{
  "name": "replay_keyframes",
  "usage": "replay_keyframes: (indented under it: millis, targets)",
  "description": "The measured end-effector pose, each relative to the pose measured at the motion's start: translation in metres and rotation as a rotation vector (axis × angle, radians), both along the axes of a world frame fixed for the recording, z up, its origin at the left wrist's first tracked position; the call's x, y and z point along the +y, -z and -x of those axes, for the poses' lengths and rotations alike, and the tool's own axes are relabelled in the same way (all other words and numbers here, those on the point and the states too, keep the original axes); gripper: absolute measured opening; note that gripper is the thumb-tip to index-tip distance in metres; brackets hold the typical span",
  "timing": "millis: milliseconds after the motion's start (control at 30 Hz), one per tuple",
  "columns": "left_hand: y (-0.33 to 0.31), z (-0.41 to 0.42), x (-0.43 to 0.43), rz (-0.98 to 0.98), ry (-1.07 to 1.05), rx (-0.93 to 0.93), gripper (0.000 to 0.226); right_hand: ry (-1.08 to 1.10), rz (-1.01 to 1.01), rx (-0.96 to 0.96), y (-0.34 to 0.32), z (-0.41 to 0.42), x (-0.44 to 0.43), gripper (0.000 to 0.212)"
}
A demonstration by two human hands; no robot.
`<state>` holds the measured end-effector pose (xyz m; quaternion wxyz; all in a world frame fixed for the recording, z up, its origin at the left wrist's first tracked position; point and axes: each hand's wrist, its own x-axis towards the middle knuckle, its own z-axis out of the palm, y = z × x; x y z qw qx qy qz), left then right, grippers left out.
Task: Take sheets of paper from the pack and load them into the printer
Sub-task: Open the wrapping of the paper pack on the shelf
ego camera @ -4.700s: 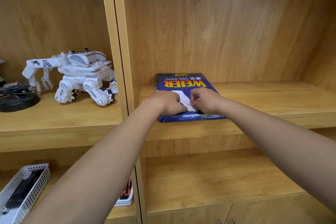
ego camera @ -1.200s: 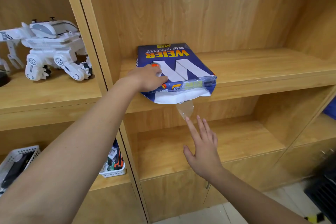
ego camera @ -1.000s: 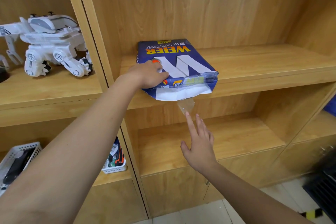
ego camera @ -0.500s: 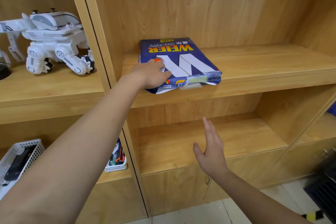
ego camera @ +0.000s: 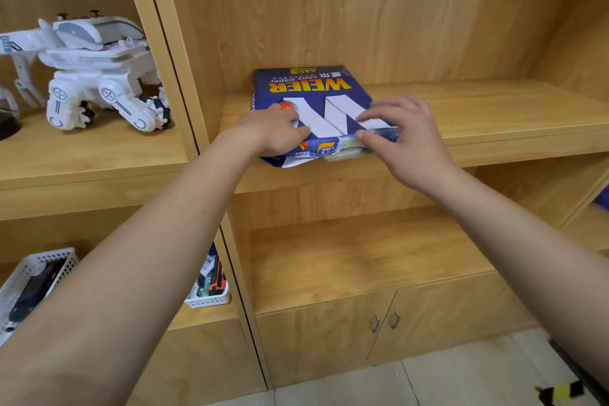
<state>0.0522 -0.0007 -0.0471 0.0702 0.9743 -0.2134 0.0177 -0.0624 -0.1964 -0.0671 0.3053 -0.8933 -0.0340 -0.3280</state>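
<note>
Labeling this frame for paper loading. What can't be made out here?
All in the head view:
- Printer: not in frame.
- Open end of the paper pack: covered by the left hand and right hand; sheet count unreadable.
- Right fingertips: grip on wrapper or sheets unclear.
- White basket: cut off by the left edge.

Shelf [ego camera: 494,109]: bare board right of the paper pack [ego camera: 316,92], open above. Left: upright divider [ego camera: 171,69] close beside the pack. Both hands crowd the pack's near edge. Lower shelf [ego camera: 356,260]: unobstructed.
</note>
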Motion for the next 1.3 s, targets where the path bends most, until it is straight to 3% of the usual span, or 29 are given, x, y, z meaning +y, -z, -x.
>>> replay_keyframes:
  millis: [133, 267, 500, 1033, 1300]
  targets:
    - [-0.003, 0.002, 0.000, -0.006, -0.001, 0.014, 0.053, 0.141, 0.110, 0.296, -0.016, -0.017, 0.001, 0.081]
    - [-0.001, 0.002, 0.000, -0.010, 0.005, 0.012, 0.053, 0.145, 0.166, 0.408, -0.005, -0.020, -0.001, 0.111]
    - [-0.005, -0.001, -0.001, -0.017, 0.003, -0.005, 0.049, 0.183, 0.292, 0.392, 0.019, -0.020, 0.000, 0.120]
    - [-0.002, -0.006, 0.002, -0.047, 0.024, -0.054, 0.051, 0.340, 0.587, 0.235, 0.029, -0.034, 0.012, 0.118]
    - [0.000, -0.005, 0.002, -0.052, 0.019, -0.072, 0.051, 0.382, 0.602, 0.127, 0.040, -0.041, 0.012, 0.115]
